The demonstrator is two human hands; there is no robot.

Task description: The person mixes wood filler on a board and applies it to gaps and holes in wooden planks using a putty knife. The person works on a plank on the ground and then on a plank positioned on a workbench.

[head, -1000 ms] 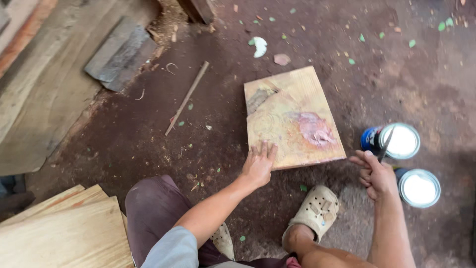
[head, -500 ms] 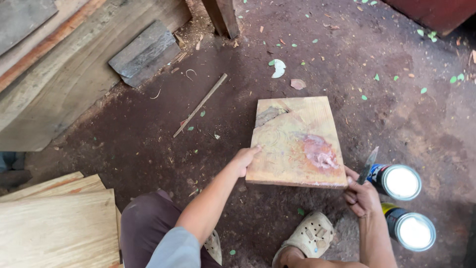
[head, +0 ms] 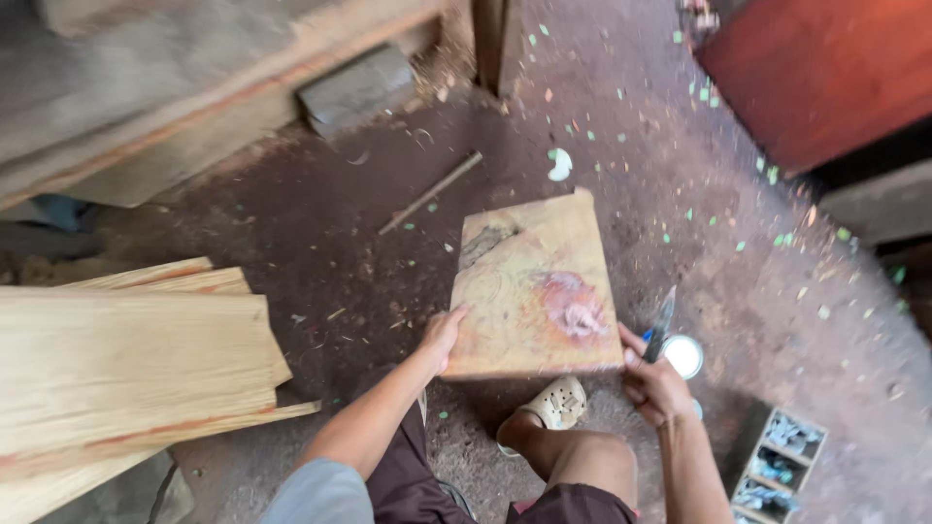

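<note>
- Dirt floor [head: 291, 223], wood chips scattered; plank stack [head: 126, 359] to the left.
- Wooden board [head: 534, 286] lies flat on the floor before the knees.
- Left hand [head: 445, 333] grips its near corner; right hand [head: 655, 383] holds a brush [head: 661, 325] at the near edge.
- Board looks stiff, moderately heavy; best held by opposite edges.

Pale planks [head: 126, 359], a thin stick [head: 430, 192], an open can [head: 683, 355] and a compartmented box [head: 777, 466] lie around.

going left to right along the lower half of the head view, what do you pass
stack of pale planks → left hand on the near left edge of the wooden board → pale perforated shoe → right hand holding a dark thin tool → open tin → compartment box of small parts
</note>
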